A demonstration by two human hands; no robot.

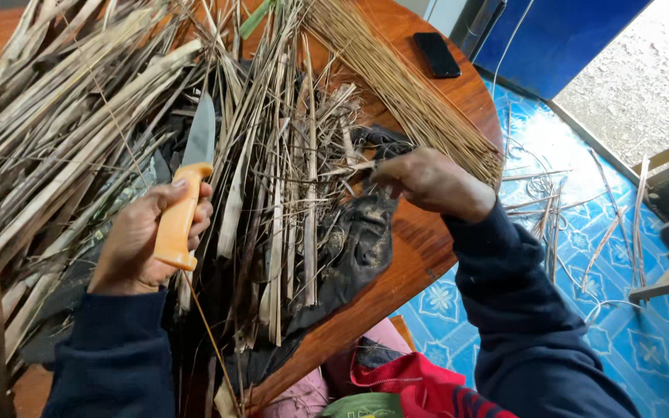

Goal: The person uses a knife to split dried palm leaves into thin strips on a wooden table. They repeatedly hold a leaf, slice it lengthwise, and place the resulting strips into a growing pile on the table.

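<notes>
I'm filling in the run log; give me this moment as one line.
left hand: grips orange-handled knife, blade up | right hand: pinches dry leaf strip | round wooden table: dry leaves, thin stick bundle, dark cloth, phone

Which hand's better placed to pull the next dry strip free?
Probably the right hand: it already pinches a dry leaf strip at the pile's edge. The left hand is wrapped around the orange-handled knife.
</notes>
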